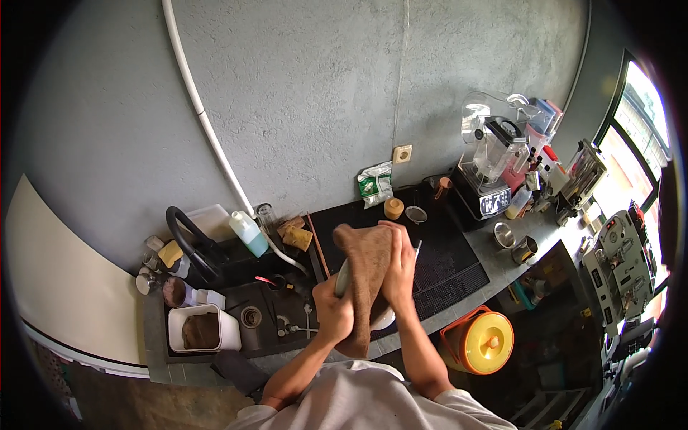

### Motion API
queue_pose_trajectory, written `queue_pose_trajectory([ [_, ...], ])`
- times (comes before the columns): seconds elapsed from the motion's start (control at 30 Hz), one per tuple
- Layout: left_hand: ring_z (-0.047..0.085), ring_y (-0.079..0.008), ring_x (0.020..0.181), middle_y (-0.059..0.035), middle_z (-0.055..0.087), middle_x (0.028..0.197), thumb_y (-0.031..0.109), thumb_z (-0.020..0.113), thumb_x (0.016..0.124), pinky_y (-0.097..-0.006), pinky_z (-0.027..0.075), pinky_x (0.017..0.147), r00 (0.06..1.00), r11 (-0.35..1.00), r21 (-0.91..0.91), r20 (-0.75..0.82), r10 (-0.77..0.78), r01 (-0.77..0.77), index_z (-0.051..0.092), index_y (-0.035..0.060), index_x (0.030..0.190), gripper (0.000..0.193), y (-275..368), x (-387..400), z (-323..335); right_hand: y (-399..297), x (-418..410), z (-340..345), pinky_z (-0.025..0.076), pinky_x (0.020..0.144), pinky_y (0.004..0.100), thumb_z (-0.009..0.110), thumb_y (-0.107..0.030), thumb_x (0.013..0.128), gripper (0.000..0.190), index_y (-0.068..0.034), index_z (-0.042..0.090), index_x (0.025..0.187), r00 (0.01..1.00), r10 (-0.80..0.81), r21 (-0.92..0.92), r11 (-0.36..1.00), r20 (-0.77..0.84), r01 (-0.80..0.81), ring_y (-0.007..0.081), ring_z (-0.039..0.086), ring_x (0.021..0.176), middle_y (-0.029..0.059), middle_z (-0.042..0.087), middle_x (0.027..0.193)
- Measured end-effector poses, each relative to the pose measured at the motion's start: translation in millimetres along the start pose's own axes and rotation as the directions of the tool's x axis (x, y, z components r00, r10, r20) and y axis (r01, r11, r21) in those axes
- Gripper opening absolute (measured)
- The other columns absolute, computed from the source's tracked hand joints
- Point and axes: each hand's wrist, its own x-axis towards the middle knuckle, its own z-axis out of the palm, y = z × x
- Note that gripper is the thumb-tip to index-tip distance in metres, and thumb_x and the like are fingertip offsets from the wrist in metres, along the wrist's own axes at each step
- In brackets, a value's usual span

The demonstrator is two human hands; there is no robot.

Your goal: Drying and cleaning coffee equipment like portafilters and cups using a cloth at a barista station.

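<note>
A brown cloth hangs over a pale, rounded dish held up in front of my chest, above the counter's edge. My left hand grips the dish and cloth from the left side. On the right, my right hand presses the cloth, its fingers bent over the top. The cloth is slightly blurred and covers most of the dish, so its exact kind cannot be told. Behind my hands lies a black ribbed mat on the counter.
At left, a sink holds a white tub and utensils below a black faucet. Beyond stand a soap bottle and sponges. A wooden bowl, strainer and blender stand farther right; a yellow-lidded bucket is at lower right.
</note>
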Motion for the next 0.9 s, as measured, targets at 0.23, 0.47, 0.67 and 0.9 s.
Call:
queue_pose_trajectory([
  [0.23,0.066,-0.0338,0.122,-0.0184,0.069,0.129,0.001,0.067,0.09,-0.0426,0.047,0.11,0.77,0.799,0.203,0.476,0.424,-0.566,0.07,-0.0008,0.124,0.034,-14.8,25.0,45.6,41.4,-32.8,-16.9,0.039,0.111,0.0391,0.053,-0.028,0.1,0.043,-0.002,0.059,0.133,0.971,-0.208,-0.422,0.896,-0.121,0.139,0.0262,0.054,0.127,0.0141,0.06,0.135],
  [0.47,0.039,-0.0297,0.146,-0.0014,0.05,0.153,0.018,0.066,0.09,-0.0719,0.023,0.118,0.459,0.303,0.379,0.849,0.263,-0.875,0.074,0.0181,0.12,0.031,-82.7,15.3,64.2,17.1,-80.7,-147.9,0.048,0.1,0.0384,0.064,-0.023,0.095,0.037,-0.003,0.063,0.126,0.941,-0.246,-0.845,0.428,0.232,0.32,0.0254,0.062,0.116,0.0059,0.067,0.127],
  [0.67,0.017,-0.0329,0.157,-0.0064,0.034,0.164,0.018,0.074,0.086,-0.0779,0.011,0.117,0.305,0.428,0.212,0.939,0.16,-0.878,0.074,0.022,0.12,0.035,-115.9,2.3,112.4,116.4,-96.0,-212.6,0.049,0.075,0.0229,0.064,-0.027,0.104,0.029,0.0,0.071,0.109,0.887,0.43,0.37,0.862,-0.171,-0.346,0.0051,0.058,0.083,-0.0009,0.068,0.097],
  [0.9,0.043,-0.026,0.144,-0.0149,0.035,0.162,0.042,0.054,0.105,-0.0433,0.04,0.116,0.583,0.544,-0.274,0.6,-0.547,0.793,0.022,0.0039,0.161,0.075,-143.8,-6.8,156.9,115.9,-112.4,-256.1,0.049,0.096,0.0351,0.064,-0.031,0.099,0.046,0.0,0.058,0.133,0.874,0.209,-0.081,0.959,-0.438,-0.271,0.0224,0.062,0.113,0.0138,0.065,0.124],
])
